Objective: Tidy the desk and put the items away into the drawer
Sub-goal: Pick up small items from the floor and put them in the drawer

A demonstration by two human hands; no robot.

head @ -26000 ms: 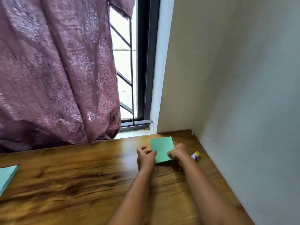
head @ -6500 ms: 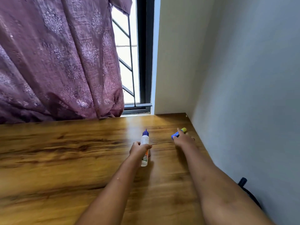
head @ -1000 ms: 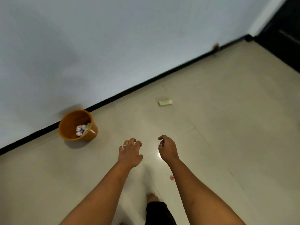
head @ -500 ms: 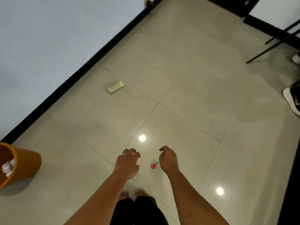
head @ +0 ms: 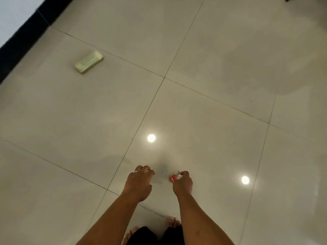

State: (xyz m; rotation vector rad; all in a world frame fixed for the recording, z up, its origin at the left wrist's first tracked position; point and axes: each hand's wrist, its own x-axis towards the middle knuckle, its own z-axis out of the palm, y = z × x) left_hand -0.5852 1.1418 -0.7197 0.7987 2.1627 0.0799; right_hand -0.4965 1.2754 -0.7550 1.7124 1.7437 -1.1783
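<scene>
I look straight down at a tiled floor. A small red keychain figure point(head: 173, 178) with a metal ring sits just left of my right hand point(head: 183, 183), whose fingertips pinch the ring. My left hand point(head: 138, 183) hovers beside it, fingers loosely curled and holding nothing; a ring shows on one finger. A pale green rectangular box point(head: 89, 62) lies on the floor at the upper left, far from both hands. Neither desk nor drawer is in view.
Glossy beige floor tiles point(head: 212, 68) fill the view, with two ceiling-light reflections. A black skirting board point(head: 21, 32) runs along the wall at the upper left. My bare feet point(head: 174, 222) and dark trouser legs show at the bottom edge.
The view has tilted further down over the floor. My right hand has reached the red keychain and now pinches its ring. The orange bin has left the view.
</scene>
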